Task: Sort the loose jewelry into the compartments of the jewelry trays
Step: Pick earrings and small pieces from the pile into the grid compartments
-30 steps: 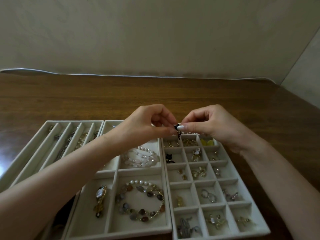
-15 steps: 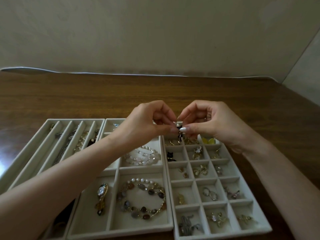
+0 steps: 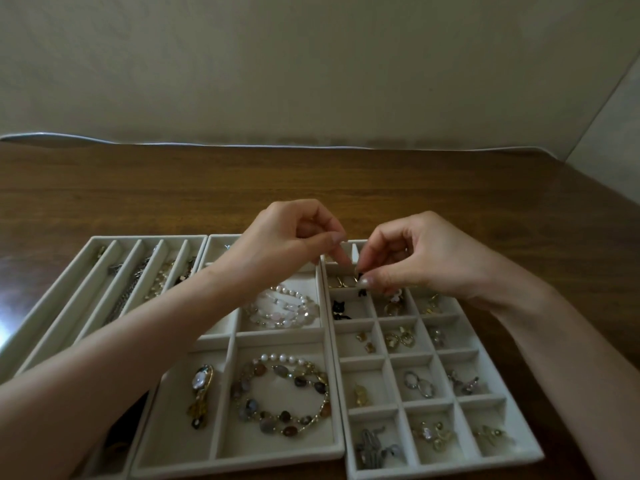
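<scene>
- Step in hand: placing one piece. My right hand [image 3: 415, 261] pinches a small dark earring [image 3: 360, 274] between thumb and forefinger, with the other fingers curled. The piece hangs just under my fingertips, above the far-left cells of the grid tray [image 3: 412, 353].
- My left hand [image 3: 291, 237] sits just beside the right and apart from the piece, fingers curled, thumb against forefinger. I cannot tell whether anything is held between them.
- Judgement: a black cat piece [image 3: 340, 309] lies in the cell just below my right fingertips. The held piece looks similarly dark, so that cell is the likely destination. It is too small to confirm a match.
- Next move calls for a short lowering toward me, then loosening the pinch inside the cell, not over a divider.
- Obstructions: the cells are narrow, and those under my right palm already hold gold and pale earrings. My left thumb hangs close over the same corner and should give room.
- Surroundings: under my left wrist, the middle tray [image 3: 277, 336] holds a pale bead bracelet [image 3: 280, 306]. Nearer my elbow lie a stone bracelet [image 3: 280, 396] and a watch [image 3: 201, 386]. Beyond my left forearm, the slotted tray [image 3: 149, 238] holds chains. All of it rests on a wooden table [image 3: 311, 181].
</scene>
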### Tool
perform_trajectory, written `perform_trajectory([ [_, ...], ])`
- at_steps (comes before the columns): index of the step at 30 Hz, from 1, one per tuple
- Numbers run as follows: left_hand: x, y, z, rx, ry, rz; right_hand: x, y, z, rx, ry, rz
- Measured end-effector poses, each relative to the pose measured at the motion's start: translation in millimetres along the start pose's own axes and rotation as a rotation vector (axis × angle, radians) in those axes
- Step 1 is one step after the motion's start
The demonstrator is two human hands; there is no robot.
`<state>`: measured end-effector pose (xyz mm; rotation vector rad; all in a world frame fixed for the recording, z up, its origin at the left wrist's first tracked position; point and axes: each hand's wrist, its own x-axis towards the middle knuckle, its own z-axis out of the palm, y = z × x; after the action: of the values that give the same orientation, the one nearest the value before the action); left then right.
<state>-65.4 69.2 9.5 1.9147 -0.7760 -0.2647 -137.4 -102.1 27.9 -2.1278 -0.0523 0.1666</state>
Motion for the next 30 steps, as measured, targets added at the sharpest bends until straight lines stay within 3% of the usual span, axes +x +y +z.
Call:
perform_trajectory([
  [13, -0.4, -1.9, 0.8, 0.078, 0.047, 0.058, -0.5, -2.6, 13.6, -0.282, 0.002, 0.015],
  [24, -0.7, -1.5, 1.7, 0.104, 0.045, 0.07, 3.0, 0.4, 19.8, -0.253, 0.028, 0.148],
  [30, -1.0, -1.5, 2.6, 0.12, 0.046, 0.071, 1.6, -0.9, 26.3, -0.417, 0.12, 0.106],
])
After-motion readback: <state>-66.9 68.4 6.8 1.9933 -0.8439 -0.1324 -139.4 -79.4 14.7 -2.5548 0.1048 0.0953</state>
